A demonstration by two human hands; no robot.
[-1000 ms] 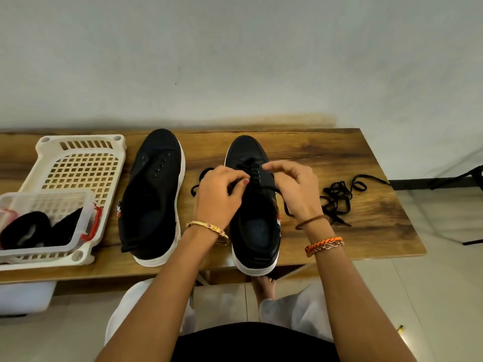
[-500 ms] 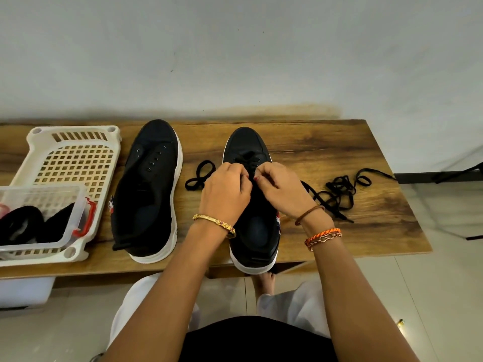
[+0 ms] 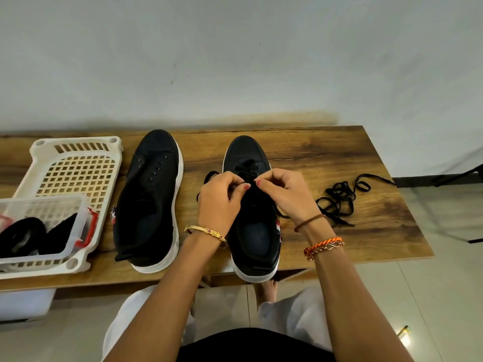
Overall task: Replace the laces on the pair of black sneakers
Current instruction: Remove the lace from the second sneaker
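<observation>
Both hands (image 3: 257, 195) pinch flat black lace (image 3: 247, 170) on smooth sneaker (image 3: 254, 231).

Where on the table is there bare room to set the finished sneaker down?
Bare wood lies beyond the loose lace pile toward the table's far right corner, and along its right front edge. The strip between the unlaced sneaker and the basket is tight.

A plain indoor room, most likely in a home, is suggested. A bare pale wall (image 3: 235, 61) is seen behind a wood-grain counter (image 3: 326, 158), and light floor tiles (image 3: 418, 296) are laid beneath it. A white plastic basket (image 3: 75, 152) with a clear storage box (image 3: 52, 207) in it is set on the counter, household goods rather than shop or workshop fittings. A dark stand leg (image 3: 460, 173) is visible at the right edge.
</observation>
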